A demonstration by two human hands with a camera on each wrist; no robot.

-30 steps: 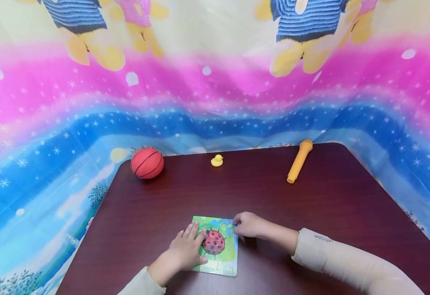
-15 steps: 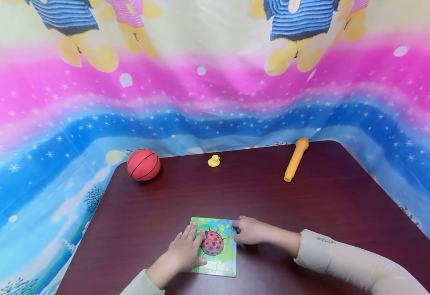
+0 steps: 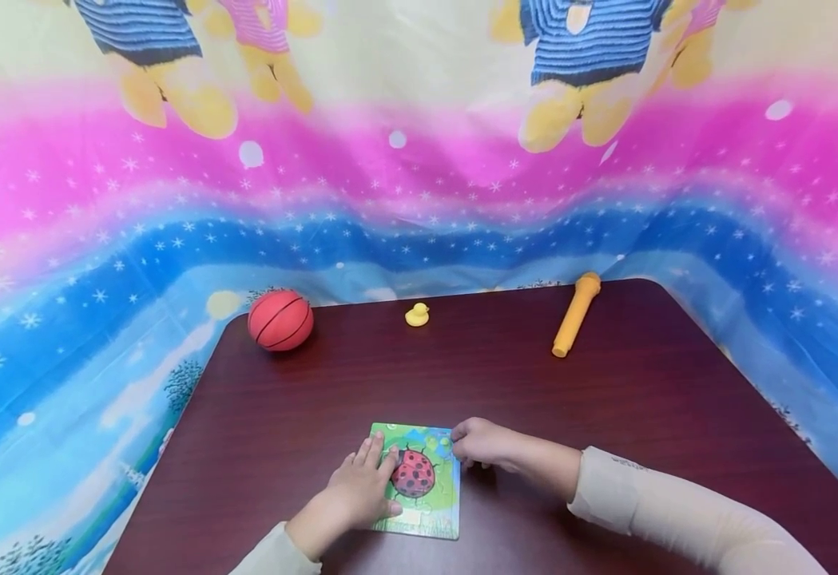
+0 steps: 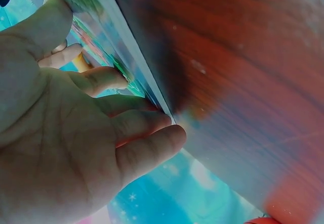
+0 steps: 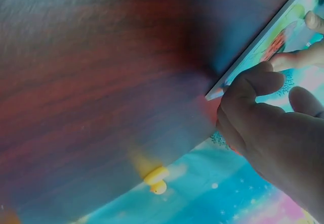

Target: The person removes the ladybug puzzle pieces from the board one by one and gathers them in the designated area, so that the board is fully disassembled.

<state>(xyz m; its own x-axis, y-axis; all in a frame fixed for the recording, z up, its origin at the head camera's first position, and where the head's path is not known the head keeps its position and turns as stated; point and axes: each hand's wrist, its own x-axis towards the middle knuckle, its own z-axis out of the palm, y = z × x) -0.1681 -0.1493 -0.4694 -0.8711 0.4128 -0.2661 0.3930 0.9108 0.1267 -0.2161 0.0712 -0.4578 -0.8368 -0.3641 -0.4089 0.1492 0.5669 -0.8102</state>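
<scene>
A square jigsaw puzzle [image 3: 436,515] with a red ladybug picture [image 3: 417,475] on green lies flat on the dark wooden table [image 3: 361,375]. My left hand [image 3: 361,485] rests on its left side, fingers spread and nearly straight, thumb near the front. In the left wrist view, the left hand's fingers [image 4: 147,148] lie along the puzzle's edge. At the far right corner, my right hand [image 3: 483,442] grips the puzzle's edge with curled fingers. The right wrist view shows that hand [image 5: 263,100] right at the corner, its fingertips partly hiding the board.
A small red basketball [image 3: 280,319] stands at the back left of the table. A yellow toy duck [image 3: 417,315] sits at the back middle. To its right lies a yellow toy microphone [image 3: 577,314]. A printed cloth curtain [image 3: 404,192] hangs behind the table's back edge.
My right index finger reached out over the corner half a second ago; now those fingers are curled in again. The left hand has stayed on the puzzle.
</scene>
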